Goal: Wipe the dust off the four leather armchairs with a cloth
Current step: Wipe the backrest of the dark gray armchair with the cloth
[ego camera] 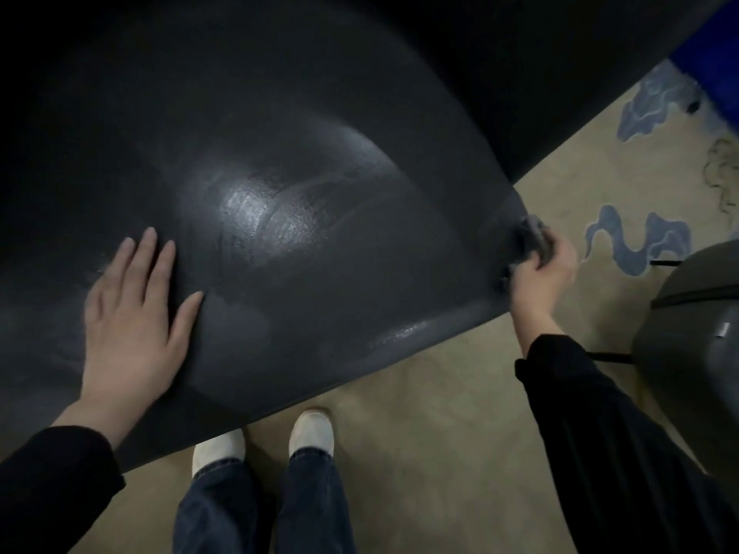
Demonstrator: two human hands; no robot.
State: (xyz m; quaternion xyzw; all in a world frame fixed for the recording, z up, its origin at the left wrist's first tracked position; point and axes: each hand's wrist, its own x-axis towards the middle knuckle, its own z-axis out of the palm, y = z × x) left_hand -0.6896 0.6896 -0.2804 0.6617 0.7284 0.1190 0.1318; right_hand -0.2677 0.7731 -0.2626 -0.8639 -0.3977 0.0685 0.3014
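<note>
Head view: a large black leather armchair [280, 145] with a rounded, glossy surface fills the left and far part of the scene, a patch of light shining near its middle. The left hand [134, 313] lies flat on the near left of the leather, fingers straight and slightly spread, holding nothing. At the armchair's right edge, the right hand [540, 275] has its fingers curled round a bunched dark grey cloth [534, 235], which is pressed against the edge of the leather. Both arms wear black sleeves. Below the chair lies a beige carpet with blue cloud patterns [440, 393]; two white shoes [312, 429] under dark blue jeans stand on it. A rounded grey object [692, 333] sits at the right.
</note>
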